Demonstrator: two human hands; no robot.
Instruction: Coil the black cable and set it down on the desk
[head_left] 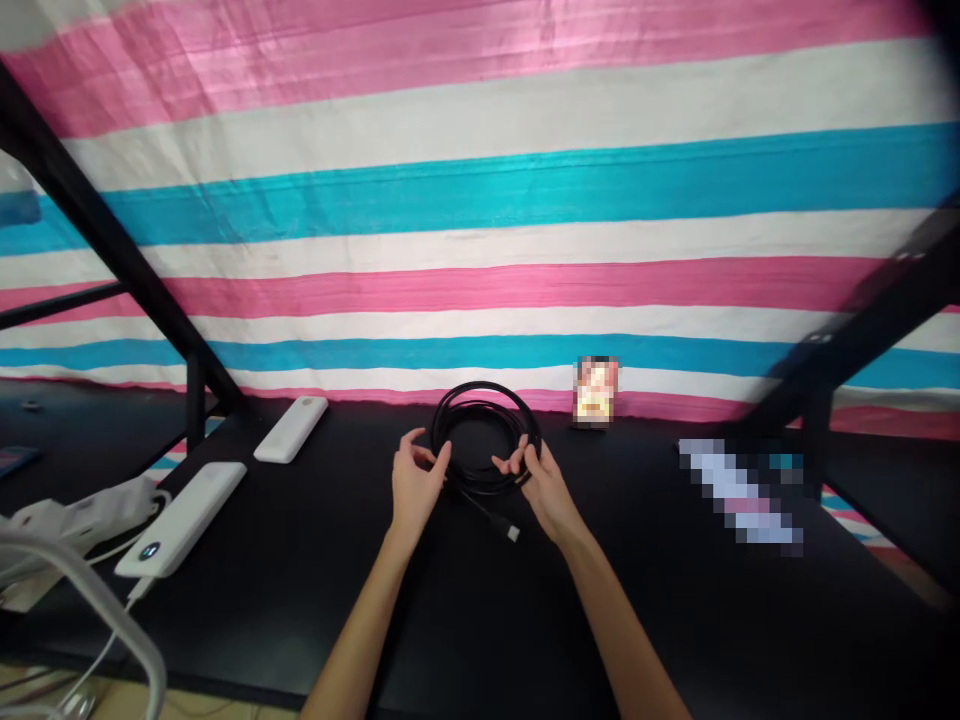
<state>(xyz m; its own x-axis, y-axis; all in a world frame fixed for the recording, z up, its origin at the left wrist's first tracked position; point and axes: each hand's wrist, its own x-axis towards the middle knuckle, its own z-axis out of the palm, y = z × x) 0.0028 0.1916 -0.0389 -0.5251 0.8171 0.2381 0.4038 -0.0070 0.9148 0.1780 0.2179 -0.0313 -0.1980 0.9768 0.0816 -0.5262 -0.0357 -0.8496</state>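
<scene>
both hands, left hand [415,487] and right hand [541,482], hold a coiled black cable [484,435]

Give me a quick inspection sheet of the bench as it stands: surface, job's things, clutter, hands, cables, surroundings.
Surface: black table, dark and flat.
Job's things: coiled black cable, plug end hanging loose.
Clutter: two white power banks, white power strip, small blurred packet.
Hands: left hand and right hand each in a grip on the coil.
Cables: white lead at near power bank.
Surroundings: striped cloth, black frame bars.
</scene>
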